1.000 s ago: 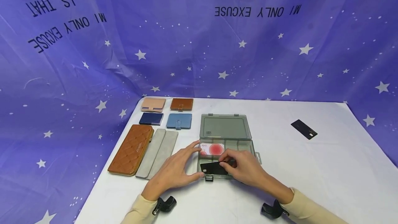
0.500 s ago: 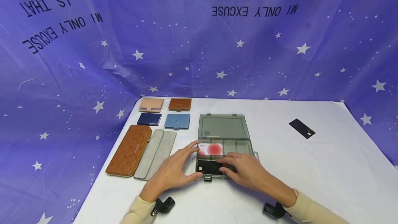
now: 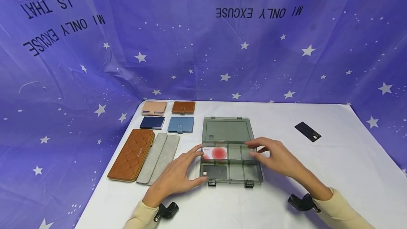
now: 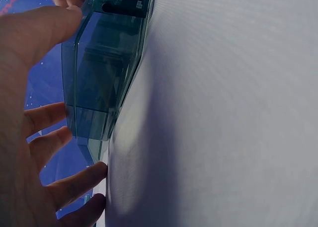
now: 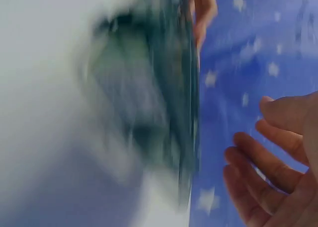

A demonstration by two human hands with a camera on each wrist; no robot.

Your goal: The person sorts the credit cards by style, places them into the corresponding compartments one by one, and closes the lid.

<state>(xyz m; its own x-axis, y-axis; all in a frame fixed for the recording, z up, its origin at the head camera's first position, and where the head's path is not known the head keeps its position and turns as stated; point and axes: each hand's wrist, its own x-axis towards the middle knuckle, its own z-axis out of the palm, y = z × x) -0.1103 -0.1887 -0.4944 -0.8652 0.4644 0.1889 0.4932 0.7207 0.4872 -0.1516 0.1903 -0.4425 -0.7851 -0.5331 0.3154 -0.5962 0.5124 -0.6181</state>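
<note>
A translucent grey-green compartment box point(image 3: 236, 162) lies with its lid point(image 3: 227, 130) folded back. A white and red card point(image 3: 219, 153) lies across its back-left compartments, and a black card point(image 3: 217, 172) in the front left. My left hand point(image 3: 178, 172) rests along the box's left side, thumb at the front corner and fingers spread; in the left wrist view its fingertips point(image 4: 58, 135) meet the box wall. Over the back-right compartments, my right hand point(image 3: 276, 154) holds nothing, its fingers loosely bent. The right wrist view shows that hand apart from the blurred box point(image 5: 149, 103).
Another black card point(image 3: 307, 131) lies to the right on the white table. On the left are a quilted brown wallet point(image 3: 131, 154), a grey wallet point(image 3: 159, 158), and several small card holders, among them a light blue one point(image 3: 180, 124). A purple starry cloth point(image 3: 190, 45) hangs behind.
The right hand has let go of the black card, which now lies flat in the front-left compartment, and has moved right and back. The left hand stays at the box's side.
</note>
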